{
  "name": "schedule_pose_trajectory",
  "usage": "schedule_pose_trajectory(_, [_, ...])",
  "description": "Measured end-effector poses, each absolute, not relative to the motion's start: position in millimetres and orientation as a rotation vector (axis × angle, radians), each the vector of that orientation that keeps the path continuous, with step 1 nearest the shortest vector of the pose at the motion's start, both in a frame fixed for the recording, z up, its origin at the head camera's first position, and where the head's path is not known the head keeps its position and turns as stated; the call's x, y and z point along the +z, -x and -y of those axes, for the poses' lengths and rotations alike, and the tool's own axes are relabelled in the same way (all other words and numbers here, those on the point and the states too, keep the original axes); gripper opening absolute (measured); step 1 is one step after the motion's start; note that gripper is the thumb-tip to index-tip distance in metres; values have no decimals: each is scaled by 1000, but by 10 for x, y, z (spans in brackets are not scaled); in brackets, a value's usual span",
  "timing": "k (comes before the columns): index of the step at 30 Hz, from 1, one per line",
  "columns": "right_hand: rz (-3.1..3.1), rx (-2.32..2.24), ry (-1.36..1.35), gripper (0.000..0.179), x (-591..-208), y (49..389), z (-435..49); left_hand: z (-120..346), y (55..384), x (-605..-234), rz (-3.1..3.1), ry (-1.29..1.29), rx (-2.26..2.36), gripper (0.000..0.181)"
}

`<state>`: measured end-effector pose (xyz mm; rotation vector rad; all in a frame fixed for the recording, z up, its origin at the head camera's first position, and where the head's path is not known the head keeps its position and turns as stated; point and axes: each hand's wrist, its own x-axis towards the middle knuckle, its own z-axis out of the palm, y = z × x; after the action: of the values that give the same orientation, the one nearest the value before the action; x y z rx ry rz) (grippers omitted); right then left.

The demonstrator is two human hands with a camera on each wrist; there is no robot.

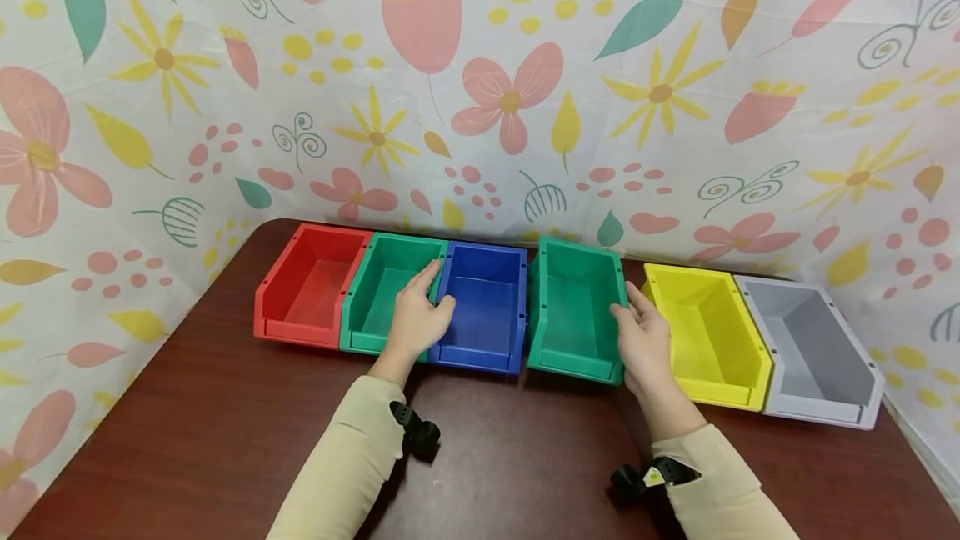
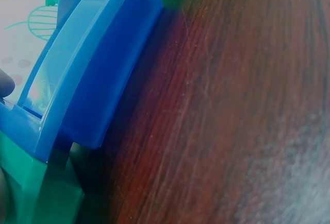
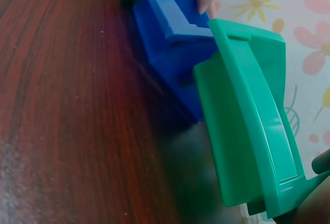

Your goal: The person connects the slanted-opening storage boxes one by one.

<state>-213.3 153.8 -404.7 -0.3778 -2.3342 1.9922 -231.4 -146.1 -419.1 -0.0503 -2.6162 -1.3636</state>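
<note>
In the head view, my left hand straddles the side where the left green bin meets the blue bin. Its thumb is over the blue bin's side and its fingers lie over the green one. With the thumb inside the rim and fingers outside, my right hand grips the right side of another green bin. That bin sits slightly askew, its front raised off the table in the right wrist view, and a narrow gap parts it from the blue bin. The fingertips behind its wall are partly hidden.
A red bin stands at the left end of the row. To the right are a yellow bin and a grey bin. The brown table ends at a flower-patterned cloth behind the bins.
</note>
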Motion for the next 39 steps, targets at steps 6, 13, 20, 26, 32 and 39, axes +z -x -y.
schedule_pose_trajectory(6, [2299,2024,399,54,-4000,2130,-1553,1461,2313,-4188,2604,57,-1383,60])
schedule_pose_trajectory(13, [2282,2054,416,54,-3945,2127,-1545,1460,2303,-4199,2611,44,-1379,60])
schedule_pose_trajectory(20, [2307,2036,422,54,-3890,2122,-1537,1458,2315,-4197,2608,58,-1386,59])
schedule_pose_trajectory(26, [2316,2033,412,54,-3821,2118,-1507,1461,2316,-4187,2606,61,-1373,60])
schedule_pose_trajectory(32, [2416,1928,356,56,-3741,2124,-1484,1462,2310,-4173,2616,50,-1355,60])
schedule_pose_trajectory(39, [2615,1666,239,61,-3667,2123,-1476,1457,2309,-4153,2627,47,-1369,60])
